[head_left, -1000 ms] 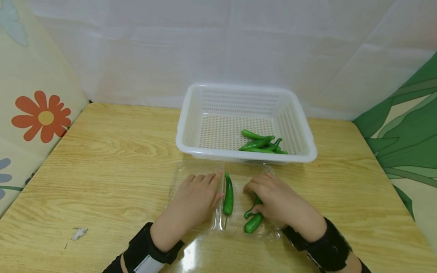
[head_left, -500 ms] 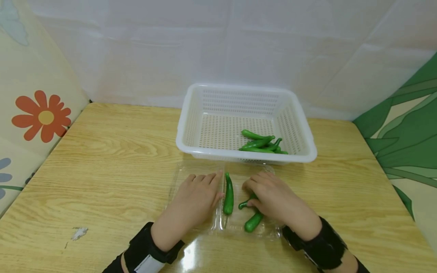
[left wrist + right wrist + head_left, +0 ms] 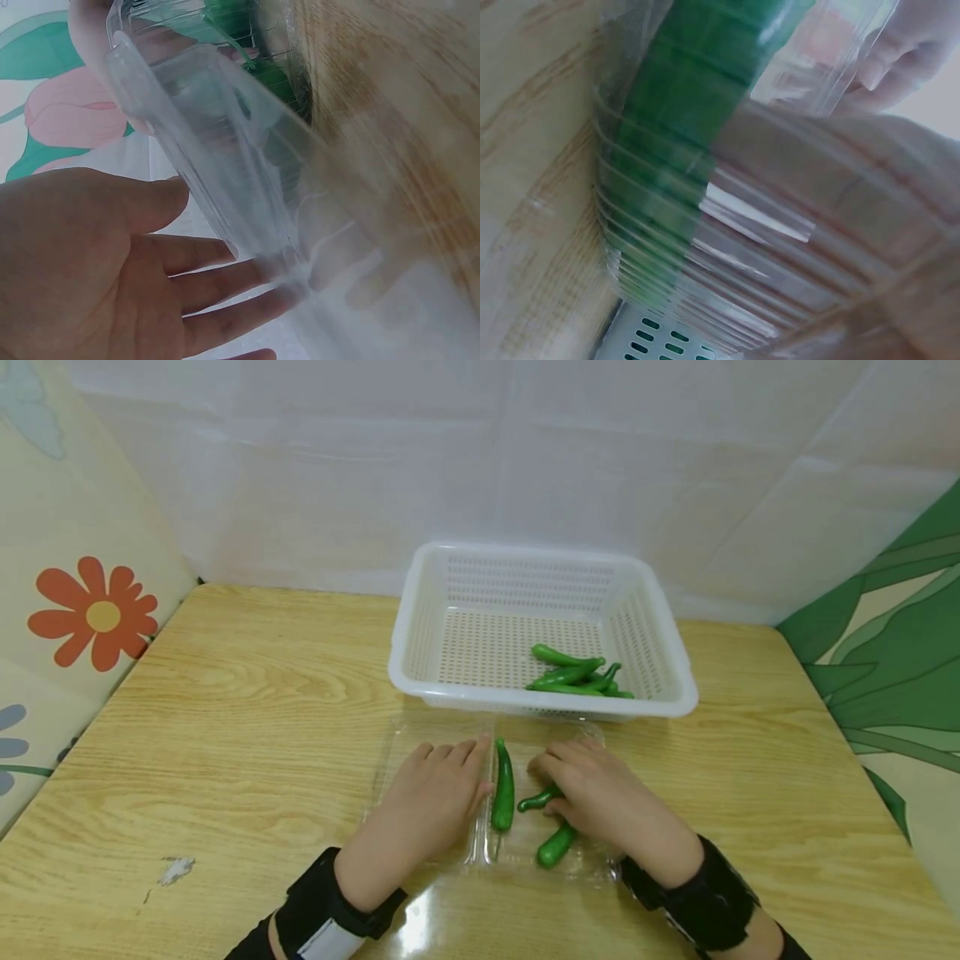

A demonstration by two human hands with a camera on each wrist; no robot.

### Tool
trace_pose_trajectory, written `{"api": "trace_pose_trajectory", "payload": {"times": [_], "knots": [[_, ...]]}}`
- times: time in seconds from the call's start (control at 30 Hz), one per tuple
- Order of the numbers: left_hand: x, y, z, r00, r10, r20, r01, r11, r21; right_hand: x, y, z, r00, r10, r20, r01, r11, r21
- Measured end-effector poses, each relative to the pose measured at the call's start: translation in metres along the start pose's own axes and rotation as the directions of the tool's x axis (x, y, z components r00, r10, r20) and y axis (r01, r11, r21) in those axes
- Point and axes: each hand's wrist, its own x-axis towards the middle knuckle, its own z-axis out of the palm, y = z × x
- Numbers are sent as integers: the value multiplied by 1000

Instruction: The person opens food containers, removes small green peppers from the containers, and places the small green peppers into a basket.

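A clear plastic clamshell box (image 3: 517,864) lies spread on the table. My left hand (image 3: 435,789) rests on its lid half, fingers fairly straight and thumb touching the middle ridge; the left wrist view shows that hand (image 3: 90,262) along the plastic edge. In the other half, a green pepper (image 3: 503,789) lies lengthwise beside the ridge. My right hand (image 3: 596,789) grips a second green pepper with a curved stem (image 3: 536,802), its body mostly hidden under the fingers. Below the hand lies a thicker green pepper (image 3: 557,847), partly covered. Through the ribbed wall, the right wrist view shows green pepper flesh (image 3: 682,112).
Behind the box stands a white perforated basket (image 3: 420,687) with several green peppers (image 3: 570,672) in its front right corner. The wooden table (image 3: 247,718) stretches to both sides, with a white sheet (image 3: 337,485) behind. Black straps (image 3: 330,902) wrap both wrists.
The right hand has shifted slightly left, and the stem of the pepper it holds has swung up and left toward the middle ridge. The left hand has stayed in place.
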Motion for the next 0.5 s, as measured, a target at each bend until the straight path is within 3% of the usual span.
{"api": "trace_pose_trajectory", "payload": {"times": [0.5], "knots": [[0,1,0,1000,2,-6,-2,1000,2,2,2,1,1000,-10,3,10,999,-36]]}}
